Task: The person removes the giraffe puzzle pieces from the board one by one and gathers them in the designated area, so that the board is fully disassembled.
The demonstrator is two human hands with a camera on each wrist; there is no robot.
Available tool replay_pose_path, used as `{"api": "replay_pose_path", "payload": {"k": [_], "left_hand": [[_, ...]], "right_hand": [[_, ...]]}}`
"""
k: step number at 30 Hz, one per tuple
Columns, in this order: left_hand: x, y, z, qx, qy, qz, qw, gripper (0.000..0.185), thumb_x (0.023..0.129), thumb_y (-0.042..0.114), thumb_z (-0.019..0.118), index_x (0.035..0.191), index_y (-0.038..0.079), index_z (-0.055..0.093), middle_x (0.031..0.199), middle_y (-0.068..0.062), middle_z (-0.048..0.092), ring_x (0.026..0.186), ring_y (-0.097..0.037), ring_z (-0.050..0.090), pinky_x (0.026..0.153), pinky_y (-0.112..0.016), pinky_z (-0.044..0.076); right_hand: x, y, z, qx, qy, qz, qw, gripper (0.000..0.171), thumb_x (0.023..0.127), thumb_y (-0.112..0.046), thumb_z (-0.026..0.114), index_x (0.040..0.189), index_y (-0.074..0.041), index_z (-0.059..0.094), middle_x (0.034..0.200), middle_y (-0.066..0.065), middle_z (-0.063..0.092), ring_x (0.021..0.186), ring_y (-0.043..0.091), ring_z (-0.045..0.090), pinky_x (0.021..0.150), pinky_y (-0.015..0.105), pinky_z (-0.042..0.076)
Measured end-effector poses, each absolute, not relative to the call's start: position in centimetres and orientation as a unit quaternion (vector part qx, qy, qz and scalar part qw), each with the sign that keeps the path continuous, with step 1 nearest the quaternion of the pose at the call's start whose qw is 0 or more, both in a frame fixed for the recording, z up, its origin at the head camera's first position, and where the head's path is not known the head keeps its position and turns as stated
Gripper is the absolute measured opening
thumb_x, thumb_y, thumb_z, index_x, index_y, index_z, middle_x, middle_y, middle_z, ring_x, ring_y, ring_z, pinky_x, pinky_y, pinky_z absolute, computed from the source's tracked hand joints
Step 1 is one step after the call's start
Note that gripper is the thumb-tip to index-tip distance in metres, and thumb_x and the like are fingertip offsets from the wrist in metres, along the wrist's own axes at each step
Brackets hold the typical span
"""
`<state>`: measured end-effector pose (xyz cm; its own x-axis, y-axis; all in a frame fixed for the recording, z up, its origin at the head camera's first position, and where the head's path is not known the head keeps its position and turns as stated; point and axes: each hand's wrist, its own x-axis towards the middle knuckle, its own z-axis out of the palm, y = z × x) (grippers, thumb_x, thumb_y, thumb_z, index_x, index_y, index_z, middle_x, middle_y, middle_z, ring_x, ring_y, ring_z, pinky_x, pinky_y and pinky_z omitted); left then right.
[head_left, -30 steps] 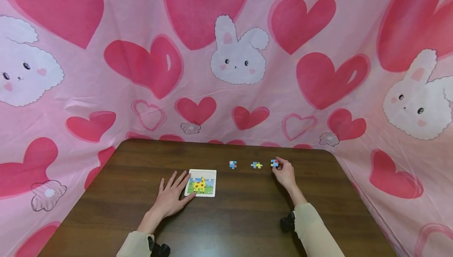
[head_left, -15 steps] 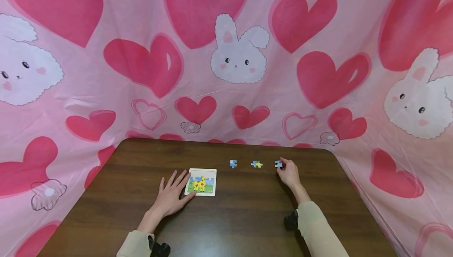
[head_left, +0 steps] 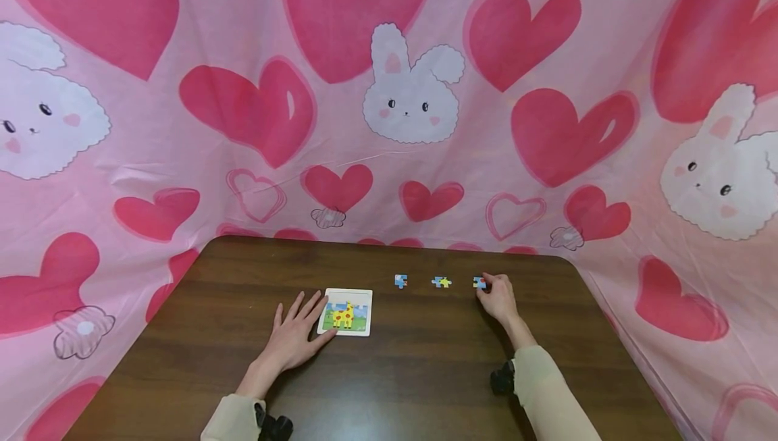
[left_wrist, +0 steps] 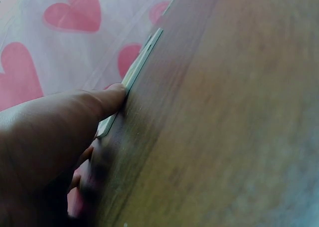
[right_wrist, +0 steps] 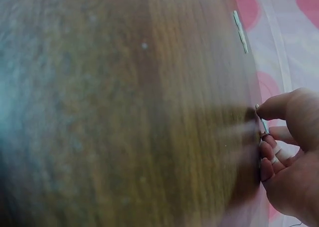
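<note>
- The left hand [head_left: 294, 340] lies flat on the dark wooden counter [head_left: 395, 373], fingers spread and straight, fingertips touching the left edge of the puzzle board [head_left: 346, 312].
- In the left wrist view, a finger [left_wrist: 107, 100] presses against the thin edge of that board, which lies flat on the wood.
- The puzzle board is a white-framed square showing a yellow giraffe with red spots on green grass under blue sky; no writing or brand can be read on it.
- The right hand [head_left: 498, 298] rests on the counter towards the far right, its fingers curled and pinching a red and blue puzzle piece [head_left: 479, 282], which sits on the counter.
- Two more loose pieces lie in a row to the left of it: a yellow and blue piece [head_left: 441, 282], then a blue piece [head_left: 400, 281], each apart from the others.
- A pink cloth [head_left: 389, 103] printed with red hearts and white rabbits hangs behind and round the counter; it bears no words.
</note>
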<state>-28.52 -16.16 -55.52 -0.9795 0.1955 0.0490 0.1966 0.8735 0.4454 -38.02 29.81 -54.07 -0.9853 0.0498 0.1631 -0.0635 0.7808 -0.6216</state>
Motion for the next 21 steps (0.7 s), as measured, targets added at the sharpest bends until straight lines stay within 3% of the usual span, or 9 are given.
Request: {"api": "replay_pose_path", "payload": {"k": [6,17,21], "left_hand": [[-28.6,-16.3,-56.4,-0.116,-0.96,-0.25,0.043,0.085,0.1,0.06,0.07,0.167,0.013,0.047,0.176,-0.02,0.042,0.165,-0.054,0.028,0.127,-0.086,0.009],[-28.6,-16.3,-55.5,-0.104,-0.968,-0.228,-0.001,0.085,0.103,0.058,0.068,0.171,0.015,0.041,0.18,-0.016,0.035,0.169,-0.051,0.022,0.129,-0.085,0.006],[-28.5,-16.3,-55.5,-0.105,-0.969,-0.223,-0.004,0.085,0.103,0.059,0.068,0.171,0.015,0.041,0.18,-0.016,0.035,0.169,-0.051,0.023,0.129,-0.085,0.007]], "right_hand": [[-38.0,29.7,-53.9,-0.007,-0.923,0.365,0.124,0.047,0.095,0.001,0.067,0.139,0.018,0.062,0.112,0.035,0.066,0.114,0.046,0.059,0.1,0.054,0.051],[-37.9,26.1,-53.1,0.027,-0.899,0.404,0.166,0.037,0.1,-0.003,0.073,0.134,0.012,0.069,0.104,0.026,0.065,0.096,0.033,0.061,0.085,0.033,0.048],[-37.5,24.2,-53.0,0.055,-0.895,0.416,0.155,0.037,0.1,-0.002,0.074,0.134,0.01,0.07,0.103,0.023,0.066,0.089,0.023,0.06,0.081,0.025,0.046]]}}
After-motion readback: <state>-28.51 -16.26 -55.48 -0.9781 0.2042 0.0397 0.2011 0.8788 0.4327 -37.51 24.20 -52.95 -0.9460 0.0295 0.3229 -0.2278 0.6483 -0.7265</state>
